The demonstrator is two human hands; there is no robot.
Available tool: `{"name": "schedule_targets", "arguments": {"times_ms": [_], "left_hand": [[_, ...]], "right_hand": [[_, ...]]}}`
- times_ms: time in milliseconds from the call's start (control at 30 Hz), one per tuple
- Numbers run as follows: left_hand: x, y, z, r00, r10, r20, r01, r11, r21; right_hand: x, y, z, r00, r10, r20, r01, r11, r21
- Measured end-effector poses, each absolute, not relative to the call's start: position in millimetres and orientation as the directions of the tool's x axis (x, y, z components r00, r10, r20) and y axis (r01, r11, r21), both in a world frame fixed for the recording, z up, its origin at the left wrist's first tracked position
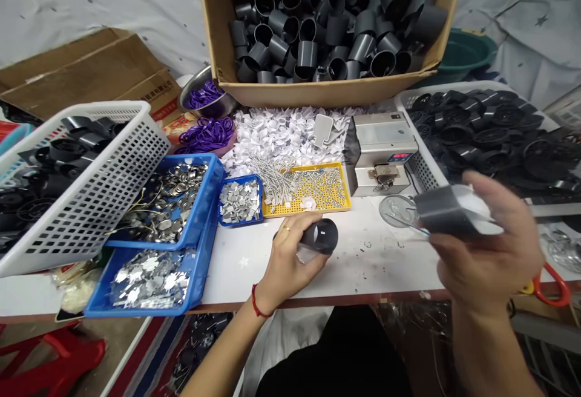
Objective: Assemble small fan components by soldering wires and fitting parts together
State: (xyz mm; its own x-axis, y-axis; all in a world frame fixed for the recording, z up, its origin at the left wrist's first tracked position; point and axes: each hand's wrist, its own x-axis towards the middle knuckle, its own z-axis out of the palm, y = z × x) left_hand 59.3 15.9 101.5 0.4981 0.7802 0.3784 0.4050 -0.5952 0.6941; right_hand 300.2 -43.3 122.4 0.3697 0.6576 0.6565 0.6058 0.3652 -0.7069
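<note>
My left hand is closed around a dark grey plastic cylinder, its open end turned to the right, just above the white tabletop. On the right, my right hand grips a dark grey cup-shaped plastic housing with a white piece showing at its near end; motion blurs both. A thin rod runs from near the right fingers toward a round clear disc on the table. Whether the right hand also holds the rod, I cannot tell. The two parts are apart.
Behind stands a cardboard box of grey cups. A metal machine with a red display sits before it, beside a yellow tray of screws. Blue trays and a white basket are left; red-handled scissors lie right.
</note>
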Motion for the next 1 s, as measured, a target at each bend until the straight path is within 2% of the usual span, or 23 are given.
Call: {"name": "schedule_targets", "arguments": {"times_ms": [33,100,167,267,400,533,667,833,1000], "left_hand": [[57.9,12.3,100.8,0.492,0.794,0.357,0.390,-0.567,0.725],[56.0,8.6,97.8,0.482,0.815,0.323,0.357,-0.519,0.777],[54.1,7.4,94.8,0.473,0.828,0.301,0.321,-0.480,0.816],[50.8,5.5,92.5,0.442,0.859,0.259,0.283,-0.407,0.868],[47.2,-0.3,93.8,0.328,0.935,0.136,0.246,-0.223,0.943],[45.3,-5.0,97.4,0.327,0.945,0.024,0.204,-0.095,0.974],[44.2,-6.5,98.3,0.340,0.940,-0.014,0.089,-0.017,0.996],[40.7,-5.7,98.3,0.333,0.942,-0.028,-0.053,0.048,0.997],[36.2,-6.2,98.3,0.355,0.931,-0.085,-0.084,0.122,0.989]], "right_hand": [[299.1,-36.4,133.7,0.268,0.630,0.729,0.702,0.391,-0.595],[292.7,-23.3,152.0,-0.015,0.708,0.706,0.778,0.452,-0.437],[283.0,-12.5,164.2,-0.271,0.761,0.589,0.755,0.548,-0.360],[268.6,-1.2,174.9,-0.449,0.721,0.528,0.683,0.658,-0.318],[253.7,7.7,186.1,-0.561,0.689,0.459,0.598,0.721,-0.351],[242.6,13.1,194.8,-0.637,0.668,0.386,0.526,0.742,-0.416],[238.5,17.8,201.2,-0.652,0.659,0.375,0.446,0.734,-0.513],[240.6,20.6,206.6,-0.685,0.656,0.316,0.441,0.719,-0.537],[240.1,22.6,205.0,-0.731,0.633,0.254,0.428,0.716,-0.552]]}}
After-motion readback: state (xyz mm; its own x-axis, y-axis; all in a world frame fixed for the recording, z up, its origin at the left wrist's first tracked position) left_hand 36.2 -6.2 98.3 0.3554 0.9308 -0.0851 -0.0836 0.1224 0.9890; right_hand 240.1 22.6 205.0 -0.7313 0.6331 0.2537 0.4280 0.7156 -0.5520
